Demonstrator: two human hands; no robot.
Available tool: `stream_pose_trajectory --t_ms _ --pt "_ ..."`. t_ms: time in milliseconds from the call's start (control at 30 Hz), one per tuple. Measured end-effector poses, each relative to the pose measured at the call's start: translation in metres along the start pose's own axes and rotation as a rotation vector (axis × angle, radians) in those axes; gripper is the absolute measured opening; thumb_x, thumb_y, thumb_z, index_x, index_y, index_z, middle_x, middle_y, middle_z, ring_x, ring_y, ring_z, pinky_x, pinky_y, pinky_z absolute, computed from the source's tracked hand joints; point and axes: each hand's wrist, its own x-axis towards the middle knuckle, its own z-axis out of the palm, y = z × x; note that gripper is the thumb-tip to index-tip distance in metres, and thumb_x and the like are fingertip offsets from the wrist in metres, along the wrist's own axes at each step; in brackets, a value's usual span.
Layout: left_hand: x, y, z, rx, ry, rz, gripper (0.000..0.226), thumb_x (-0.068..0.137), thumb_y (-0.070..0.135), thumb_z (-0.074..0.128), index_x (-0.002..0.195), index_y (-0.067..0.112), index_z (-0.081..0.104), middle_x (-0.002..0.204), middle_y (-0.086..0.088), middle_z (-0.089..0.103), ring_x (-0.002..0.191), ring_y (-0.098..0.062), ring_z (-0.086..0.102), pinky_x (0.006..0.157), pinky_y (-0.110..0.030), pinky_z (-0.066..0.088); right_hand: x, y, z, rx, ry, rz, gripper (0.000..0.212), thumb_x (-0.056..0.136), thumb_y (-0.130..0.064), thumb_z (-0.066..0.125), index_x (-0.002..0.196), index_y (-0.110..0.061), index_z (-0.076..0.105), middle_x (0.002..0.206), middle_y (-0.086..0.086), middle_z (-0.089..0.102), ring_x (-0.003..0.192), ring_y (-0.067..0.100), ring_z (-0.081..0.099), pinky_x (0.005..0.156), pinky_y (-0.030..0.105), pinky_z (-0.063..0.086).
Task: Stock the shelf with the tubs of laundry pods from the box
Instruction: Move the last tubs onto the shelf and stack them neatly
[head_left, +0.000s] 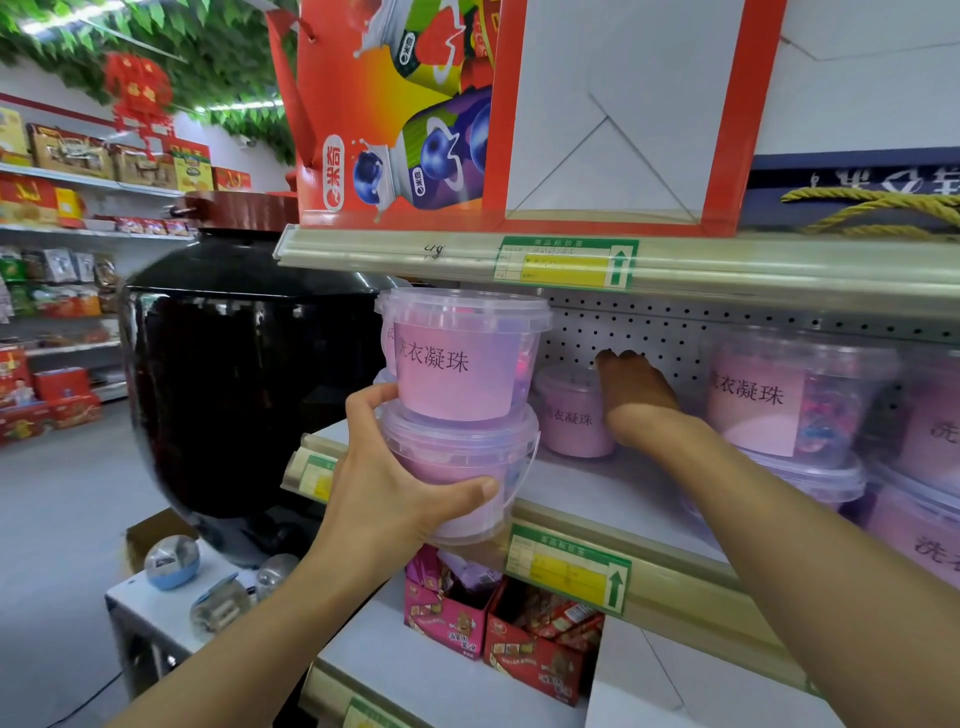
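- Our left hand (387, 478) at 7 o'clock of centre, fingers wrapped round the lower tub (467, 467) of a two-tub stack, thumb across its front, at the shelf's front edge.
- Upper tub (462, 358) sits on the lower tub's lid, pink label facing us, top just under the shelf above.
- Can't tell if the stack rests on the shelf (613, 493) or hangs in our grip; the lower tub's base overlaps the shelf lip.
- Price tag strip (569, 569) on the shelf rail at 5 o'clock, green and yellow.
- Snack boxes (498, 629) on the shelf below, at 6 o'clock.
- Our right hand (636, 395) reaches deeper in, at 3 o'clock of the stack, fingers curled over the rim of a back tub (571, 415) standing on the shelf near the pegboard wall; how tight the grip is, we can't tell.
- More stacked tubs (800, 410) at 3 o'clock, blurred.
- Big black jar (234, 374) at 9 o'clock, beside the shelf end.
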Motion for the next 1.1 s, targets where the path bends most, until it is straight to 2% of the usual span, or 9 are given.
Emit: stream_pose_trajectory --t_ms 167,267,333,467,633,800,867,967,1100 --pt "0.003 0.004 0.010 0.020 -0.019 -0.003 0.089 0.034 0.047 0.084 0.103 0.053 0.028 0.109 0.023 0.052 0.099 0.001 0.057 0.080 -0.022 0.050 -0.020 0.002 -0.014 0.106 0.045 -0.048 0.050 0.079 0.010 0.049 0.126 -0.005 0.042 0.124 0.018 0.044 0.115 0.037 0.049 0.090 0.040 0.045" --pt "0.006 0.007 0.025 0.052 -0.035 0.001 0.091 0.041 0.042 0.086 0.110 0.042 0.027 0.109 0.019 0.052 0.099 -0.006 0.057 0.081 -0.024 0.051 -0.044 0.010 -0.027 0.294 0.088 -0.121 0.044 0.080 0.008 0.048 0.120 -0.010 0.051 0.118 0.013 0.056 0.109 0.030 0.054 0.087 0.031 0.046" --pt "0.009 0.009 0.039 0.064 -0.039 0.009 0.091 0.047 0.037 0.090 0.113 0.037 0.027 0.105 0.020 0.050 0.095 -0.005 0.055 0.073 -0.015 0.046 -0.059 0.016 -0.032 0.456 0.024 -0.152 0.035 0.082 0.004 0.050 0.110 -0.014 0.059 0.106 0.007 0.066 0.103 0.024 0.060 0.088 0.029 0.047" --pt "0.019 0.012 0.065 0.064 -0.038 0.019 0.086 0.053 0.030 0.089 0.112 0.035 0.026 0.098 0.024 0.045 0.086 0.000 0.049 0.062 -0.006 0.036 -0.073 0.026 -0.037 0.656 -0.142 -0.144 0.030 0.074 -0.003 0.065 0.101 -0.017 0.061 0.093 0.001 0.069 0.090 0.019 0.065 0.088 0.040 0.052" --pt "0.032 0.002 0.083 0.025 -0.032 -0.009 0.087 0.053 0.028 0.089 0.113 0.032 0.027 0.110 0.007 0.051 0.099 -0.015 0.053 0.080 -0.024 0.040 -0.070 0.028 -0.021 0.814 -0.149 -0.049 0.050 0.070 0.003 0.066 0.114 -0.016 0.053 0.101 0.003 0.067 0.094 0.019 0.065 0.091 0.041 0.051" --pt "0.040 -0.010 0.078 0.042 -0.166 0.040 0.089 0.064 0.029 0.085 0.129 0.026 0.025 0.120 0.010 0.044 0.108 -0.009 0.046 0.085 -0.018 0.035 -0.071 0.026 -0.002 0.825 -0.086 -0.026 0.034 0.064 -0.010 0.069 0.088 -0.027 0.054 0.094 0.003 0.069 0.090 0.024 0.066 0.087 0.049 0.051" --pt "0.042 -0.016 0.074 0.049 -0.216 0.050 0.090 0.067 0.032 0.083 0.133 0.025 0.022 0.126 0.008 0.046 0.113 -0.010 0.047 0.090 -0.022 0.038 -0.071 0.024 0.001 0.818 -0.076 -0.019 0.037 0.068 -0.012 0.070 0.099 -0.025 0.054 0.097 0.002 0.068 0.091 0.022 0.066 0.088 0.047 0.051" --pt "0.045 -0.020 0.069 0.069 -0.276 0.050 0.093 0.063 0.044 0.080 0.134 0.029 0.021 0.128 0.002 0.051 0.115 -0.017 0.052 0.100 -0.037 0.044 -0.070 0.019 0.004 0.775 -0.041 -0.001 0.052 0.059 -0.027 0.063 0.110 -0.021 0.053 0.094 0.001 0.069 0.090 0.022 0.066 0.086 0.048 0.051" --pt "0.047 -0.025 0.066 0.044 -0.305 0.052 0.092 0.061 0.043 0.077 0.134 0.029 0.024 0.124 0.004 0.056 0.113 -0.015 0.056 0.100 -0.040 0.046 -0.067 0.018 0.011 0.781 -0.011 0.020 0.057 0.057 -0.030 0.058 0.113 -0.021 0.053 0.095 0.000 0.069 0.091 0.023 0.066 0.087 0.048 0.051"
